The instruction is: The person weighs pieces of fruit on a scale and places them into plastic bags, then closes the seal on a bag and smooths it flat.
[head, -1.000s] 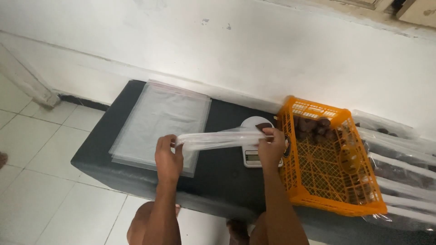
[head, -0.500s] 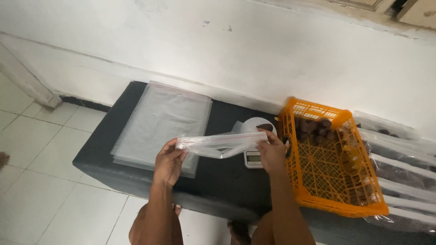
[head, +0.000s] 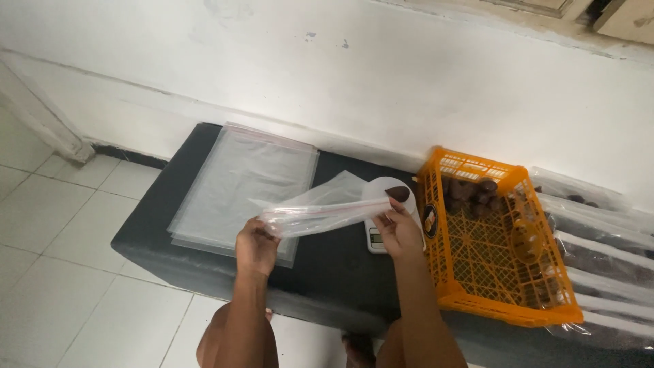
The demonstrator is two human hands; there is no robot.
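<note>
Against a white wall, over a dark bench (head: pixel 327 266), the left hand (head: pixel 257 245) and right hand (head: pixel 398 228) each pinch an end of a clear zip bag (head: pixel 320 208), stretched above a scale (head: pixel 381 211) beside an orange crate (head: pixel 501 307).

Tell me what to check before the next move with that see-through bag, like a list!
1. Both hands on the clear bag: ok. The left hand pinches one end, the right hand the other.
2. Bag mouth open wide: cannot tell; it looks stretched flat between the hands.
3. Scale free to use: not ok; one dark piece already sits on it and the bag hangs over it.
4. Dark pieces within reach: ok; they lie in the orange crate beside the right hand.
5. Spare bags ready: ok; a stack of bags lies flat on the black bench.
</note>
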